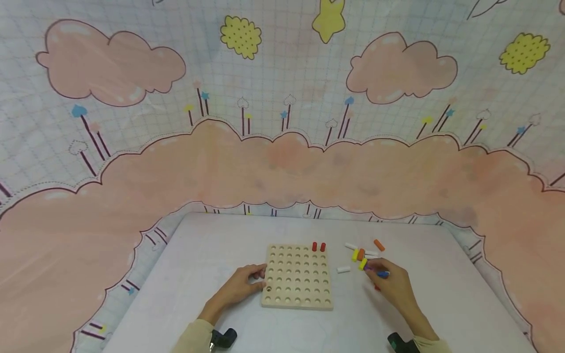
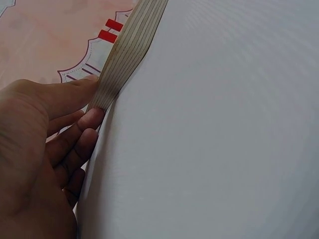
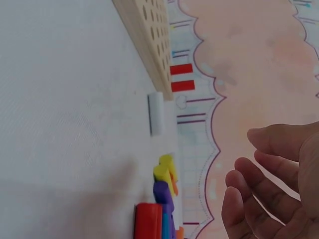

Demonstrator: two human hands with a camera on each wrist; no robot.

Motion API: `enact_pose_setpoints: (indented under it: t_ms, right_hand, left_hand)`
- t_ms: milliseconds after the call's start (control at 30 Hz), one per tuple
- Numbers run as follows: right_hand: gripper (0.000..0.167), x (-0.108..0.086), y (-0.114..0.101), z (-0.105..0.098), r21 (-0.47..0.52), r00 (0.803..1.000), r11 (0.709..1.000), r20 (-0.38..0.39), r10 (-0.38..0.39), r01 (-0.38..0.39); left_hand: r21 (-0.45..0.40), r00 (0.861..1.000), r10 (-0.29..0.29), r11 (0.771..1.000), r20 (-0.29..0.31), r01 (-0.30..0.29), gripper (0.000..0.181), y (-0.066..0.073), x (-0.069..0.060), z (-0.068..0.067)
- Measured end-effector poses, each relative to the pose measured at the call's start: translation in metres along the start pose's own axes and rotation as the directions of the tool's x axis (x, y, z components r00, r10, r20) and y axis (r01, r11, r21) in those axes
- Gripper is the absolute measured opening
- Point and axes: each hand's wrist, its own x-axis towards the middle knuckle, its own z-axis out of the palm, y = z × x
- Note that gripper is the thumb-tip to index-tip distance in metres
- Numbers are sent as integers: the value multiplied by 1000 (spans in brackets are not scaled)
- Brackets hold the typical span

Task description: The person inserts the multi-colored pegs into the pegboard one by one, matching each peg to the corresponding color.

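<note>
- Head view: a wooden board (image 1: 293, 275) is laid flat on the white surface (image 1: 212, 260), its left edge touched by the left hand (image 1: 240, 284), whose fingers are relaxed and slightly parted.
- Seven rows of seven holes (image 1: 297, 299) can be counted; two red pegs (image 1: 314, 246) are stood upright in the far row, at its right end.
- To the right of the board, loose pegs are scattered: at least three white pegs (image 1: 343, 269), two orange pegs (image 1: 379, 245), two yellow pegs (image 1: 363, 264), one blue peg (image 1: 383, 274) and one loose red peg (image 1: 376, 288), partly hidden by the right hand (image 1: 393, 282).
- The step in hand is judged to be the choosing of a peg from this cluster, with the filling of the board barely begun.
- Left wrist view: the side of the board is met by the thumb and fingertips, not wrapped; the board seems to be steadied.
- Right wrist view: the fingers are held apart from the thumb, with nothing between them. At least one purple peg (image 3: 163, 193) is seen among the others; an exact count there cannot be given.
- A single peg would need to be pinched next without its neighbours being knocked.
</note>
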Motion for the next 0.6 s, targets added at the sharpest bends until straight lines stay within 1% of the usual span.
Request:
enact_pose_setpoints:
  t_ms: [100,133,200,333,600]
  right_hand:
    - [25,-3,3,-4,1,999,1000,14,32,-32]
    - [25,-4,4,-6,-4,999,999,18,44,-44]
    - [26,-6,8,-8,-16,998,998,25,59,-59]
    - [26,-11,17,-12,-46,997,997,40,71,-70]
    - [26,-18,31,-16,-69,990,992,90,111,-105]
  left_hand:
    - [-2,1000,-2,1000,1,2,53,0,0,1]
    - [0,1000,8,1000,2,-8,53,-1,0,1]
    - [-3,1000,9,1000,5,-9,53,0,0,1]
    - [-8,1000,18,1000,12,-18,54,0,0,1]
    - [-24,1000,6,1000,20,-6,54,-1,1,0]
